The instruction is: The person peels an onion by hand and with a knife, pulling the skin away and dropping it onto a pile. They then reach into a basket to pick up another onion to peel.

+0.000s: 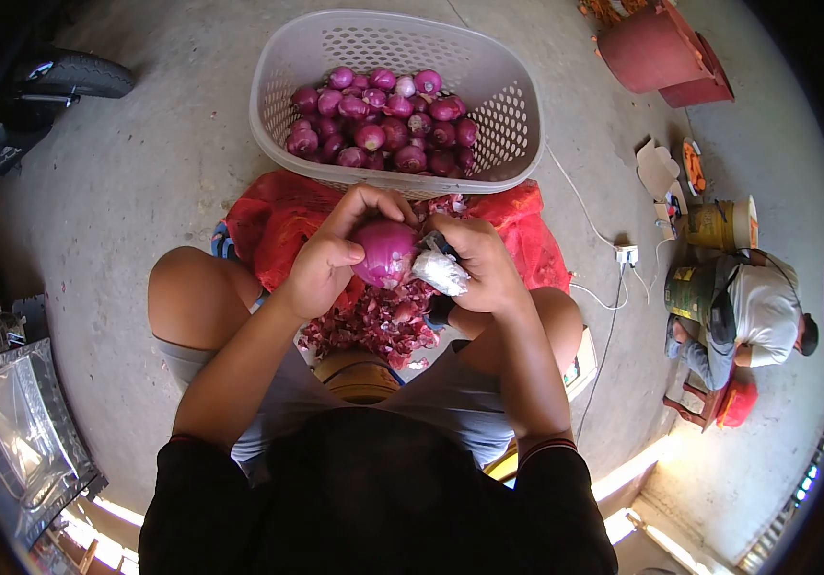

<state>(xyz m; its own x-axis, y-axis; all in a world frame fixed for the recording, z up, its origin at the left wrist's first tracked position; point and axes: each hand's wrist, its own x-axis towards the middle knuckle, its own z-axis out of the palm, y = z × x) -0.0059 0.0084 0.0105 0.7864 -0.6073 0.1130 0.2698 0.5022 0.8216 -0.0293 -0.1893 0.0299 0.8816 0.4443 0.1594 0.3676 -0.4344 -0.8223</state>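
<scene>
My left hand is closed round a large purple-red onion, with the thumb on its near side and the fingers over its top. Against the onion's right side, my right hand grips a small tool with a crumpled white wrapping and a dark part at the fingers. Its blade or tip cannot be made out. Loose red onion skins lie heaped below both hands, between my legs. Just beyond the hands stands a grey plastic basket with many purple onions in it.
Red mesh sacking lies under the basket's near side. A power strip with cords sits on the floor to the right. Farther right, another person sits bent beside buckets. A tyre is at the upper left.
</scene>
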